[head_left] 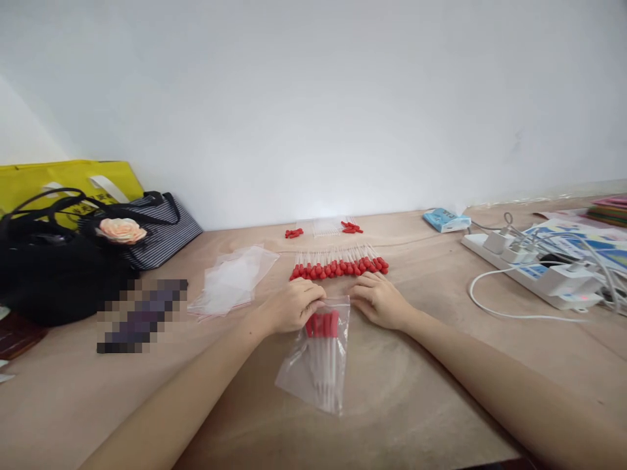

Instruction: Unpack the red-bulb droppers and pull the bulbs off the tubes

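Note:
A clear zip bag (298, 372) lies on the table in front of me, with several red-bulbed droppers (323, 356) inside, bulbs toward its top edge. My left hand (296, 305) is closed on the bag's upper left corner, fingers pinched together. At the upper right corner, my right hand (379, 301) has its fingers curled in against the bag's edge; the fingertips are partly hidden. Just beyond both hands runs a row of loose droppers with red bulbs (337, 266), tips pointing away from me. A stack of flat clear bags (232, 282) rests to the left of my left hand.
Loose red bulbs (351, 228) and clear tubes (327, 227) lie near the wall. On the right are a blue tissue pack (445, 220), a power strip (529, 271) with trailing cables, and papers. Dark bags (63, 274), a striped bag (164, 235) and a yellow bag (63, 173) crowd the left.

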A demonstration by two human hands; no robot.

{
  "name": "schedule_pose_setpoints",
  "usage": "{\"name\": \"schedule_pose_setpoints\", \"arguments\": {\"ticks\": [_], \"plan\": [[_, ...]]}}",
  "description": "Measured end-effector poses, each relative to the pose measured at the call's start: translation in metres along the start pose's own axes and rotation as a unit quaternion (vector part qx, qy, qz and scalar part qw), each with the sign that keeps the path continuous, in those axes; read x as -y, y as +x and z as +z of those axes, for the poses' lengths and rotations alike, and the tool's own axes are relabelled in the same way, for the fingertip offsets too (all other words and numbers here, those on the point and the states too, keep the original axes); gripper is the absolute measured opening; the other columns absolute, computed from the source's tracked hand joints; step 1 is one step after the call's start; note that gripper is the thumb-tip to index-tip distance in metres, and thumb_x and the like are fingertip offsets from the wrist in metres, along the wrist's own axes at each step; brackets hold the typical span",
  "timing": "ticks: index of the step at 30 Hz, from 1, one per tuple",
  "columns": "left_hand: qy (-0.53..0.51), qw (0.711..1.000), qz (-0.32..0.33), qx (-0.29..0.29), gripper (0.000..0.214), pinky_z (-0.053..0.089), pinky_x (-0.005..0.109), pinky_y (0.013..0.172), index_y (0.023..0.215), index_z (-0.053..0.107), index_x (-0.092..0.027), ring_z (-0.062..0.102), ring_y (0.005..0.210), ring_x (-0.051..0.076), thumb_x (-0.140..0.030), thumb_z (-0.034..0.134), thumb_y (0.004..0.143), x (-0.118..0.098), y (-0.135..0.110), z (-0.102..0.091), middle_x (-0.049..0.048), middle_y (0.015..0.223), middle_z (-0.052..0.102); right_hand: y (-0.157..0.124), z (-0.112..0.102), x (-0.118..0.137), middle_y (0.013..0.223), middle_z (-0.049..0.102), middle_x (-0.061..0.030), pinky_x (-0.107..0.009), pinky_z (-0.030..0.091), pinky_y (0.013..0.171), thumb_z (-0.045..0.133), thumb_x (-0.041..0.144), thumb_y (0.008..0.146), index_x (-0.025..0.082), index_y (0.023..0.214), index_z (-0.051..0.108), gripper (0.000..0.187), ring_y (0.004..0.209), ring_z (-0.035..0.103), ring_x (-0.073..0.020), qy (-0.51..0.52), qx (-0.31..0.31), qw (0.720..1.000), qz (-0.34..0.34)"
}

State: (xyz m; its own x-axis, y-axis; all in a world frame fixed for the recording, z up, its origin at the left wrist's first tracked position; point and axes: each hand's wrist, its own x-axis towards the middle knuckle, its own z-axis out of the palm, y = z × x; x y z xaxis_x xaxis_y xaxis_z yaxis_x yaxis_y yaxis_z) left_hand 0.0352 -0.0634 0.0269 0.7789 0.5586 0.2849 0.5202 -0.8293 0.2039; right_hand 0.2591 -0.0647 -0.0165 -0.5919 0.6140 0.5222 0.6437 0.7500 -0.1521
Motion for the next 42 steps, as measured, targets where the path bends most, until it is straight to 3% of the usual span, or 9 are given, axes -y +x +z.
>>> {"name": "schedule_pose_setpoints", "arguments": {"ticks": [4, 9, 11, 16, 19, 25, 31, 35, 42], "plan": [[-0.109, 0.972, -0.206, -0.02, 0.015, 0.035, 0.022, 0.051, 0.066, 0.05, -0.018, 0.048, 0.051, 0.011, -0.026, 0.045, 0.078, -0.011, -0.005, 0.002, -0.0023, 0.056, 0.053, -0.001, -0.002, -0.004, 0.075, 0.059, -0.0034, -0.029, 0.035, 0.067, 0.048, 0.02, 0.08, 0.018, 0.079, 0.059, 0.011, 0.073, 0.049, -0.0149, 0.05, -0.029, 0.996, 0.073], [-0.342, 0.843, -0.415, -0.026, 0.02, 0.03, 0.017, 0.039, 0.064, 0.047, -0.016, 0.045, 0.039, 0.008, -0.034, 0.05, 0.073, -0.016, -0.022, 0.008, -0.0048, 0.045, 0.05, -0.002, -0.007, 0.006, 0.074, 0.059, -0.004, -0.029, 0.039, 0.069, 0.048, 0.03, 0.082, 0.017, 0.079, 0.06, 0.018, 0.072, 0.051, -0.0138, 0.137, -0.037, 0.987, 0.079], [-0.386, 0.803, -0.453, -0.034, 0.02, 0.028, 0.016, 0.037, 0.066, 0.048, -0.015, 0.045, 0.036, 0.007, -0.034, 0.052, 0.071, -0.017, -0.029, 0.009, -0.0049, 0.043, 0.05, -0.003, -0.007, 0.012, 0.083, 0.059, -0.0059, -0.03, 0.04, 0.072, 0.054, 0.037, 0.078, 0.017, 0.088, 0.061, 0.024, 0.078, 0.051, -0.0155, 0.145, -0.007, 0.988, 0.054], [-0.458, 0.756, -0.464, -0.062, 0.016, 0.035, 0.015, 0.039, 0.081, 0.054, -0.013, 0.057, 0.048, 0.008, -0.026, 0.052, 0.073, -0.02, -0.036, 0.01, -0.001, 0.06, 0.059, -0.007, -0.001, 0.014, 0.102, 0.056, -0.0097, -0.036, 0.04, 0.079, 0.057, 0.041, 0.074, 0.018, 0.107, 0.056, 0.041, 0.09, 0.05, -0.0194, 0.116, 0.058, 0.991, 0.015], [-0.45, 0.763, -0.458, -0.073, 0.024, 0.035, 0.015, 0.038, 0.096, 0.056, -0.013, 0.056, 0.047, 0.006, -0.021, 0.054, 0.072, -0.02, -0.035, 0.011, 0.0018, 0.072, 0.063, -0.007, 0.004, 0.01, 0.102, 0.056, -0.0092, -0.036, 0.04, 0.079, 0.056, 0.036, 0.076, 0.019, 0.108, 0.055, 0.036, 0.09, 0.051, -0.0188, 0.116, 0.06, 0.991, 0.025], [-0.433, 0.789, -0.428, -0.083, 0.043, 0.036, 0.015, 0.036, 0.102, 0.055, -0.014, 0.048, 0.043, 0.003, -0.027, 0.068, 0.062, -0.013, -0.028, 0.015, 0.0044, 0.086, 0.061, -0.006, 0.009, 0.009, 0.097, 0.056, -0.0088, -0.035, 0.04, 0.077, 0.056, 0.032, 0.076, 0.019, 0.114, 0.05, 0.041, 0.088, 0.05, -0.0186, 0.127, 0.047, 0.99, 0.039], [-0.422, 0.799, -0.425, -0.058, 0.041, 0.038, 0.015, 0.037, 0.092, 0.053, -0.013, 0.047, 0.042, 0.003, -0.031, 0.07, 0.059, -0.01, -0.022, 0.017, -0.0018, 0.073, 0.053, -0.005, 0.011, 0.009, 0.097, 0.055, -0.0091, -0.035, 0.039, 0.076, 0.055, 0.035, 0.077, 0.018, 0.112, 0.051, 0.039, 0.088, 0.049, -0.0192, 0.121, 0.053, 0.99, 0.047], [-0.404, 0.82, -0.4, -0.067, 0.039, 0.038, 0.015, 0.037, 0.084, 0.05, -0.014, 0.048, 0.045, 0.004, -0.033, 0.071, 0.057, -0.009, -0.022, 0.018, -0.0005, 0.078, 0.054, -0.005, 0.011, 0.009, 0.098, 0.055, -0.0086, -0.035, 0.038, 0.077, 0.055, 0.035, 0.078, 0.019, 0.112, 0.051, 0.038, 0.088, 0.049, -0.0188, 0.121, 0.057, 0.99, 0.051], [-0.425, 0.824, -0.372, -0.029, 0.044, 0.039, 0.018, 0.044, 0.095, 0.047, -0.015, 0.052, 0.051, 0.008, -0.036, 0.067, 0.061, -0.006, -0.023, 0.025, -0.0011, 0.071, 0.054, -0.005, 0.012, 0.009, 0.096, 0.056, -0.0084, -0.035, 0.039, 0.076, 0.054, 0.035, 0.078, 0.019, 0.112, 0.05, 0.038, 0.087, 0.05, -0.0185, 0.119, 0.05, 0.991, 0.044]]}}
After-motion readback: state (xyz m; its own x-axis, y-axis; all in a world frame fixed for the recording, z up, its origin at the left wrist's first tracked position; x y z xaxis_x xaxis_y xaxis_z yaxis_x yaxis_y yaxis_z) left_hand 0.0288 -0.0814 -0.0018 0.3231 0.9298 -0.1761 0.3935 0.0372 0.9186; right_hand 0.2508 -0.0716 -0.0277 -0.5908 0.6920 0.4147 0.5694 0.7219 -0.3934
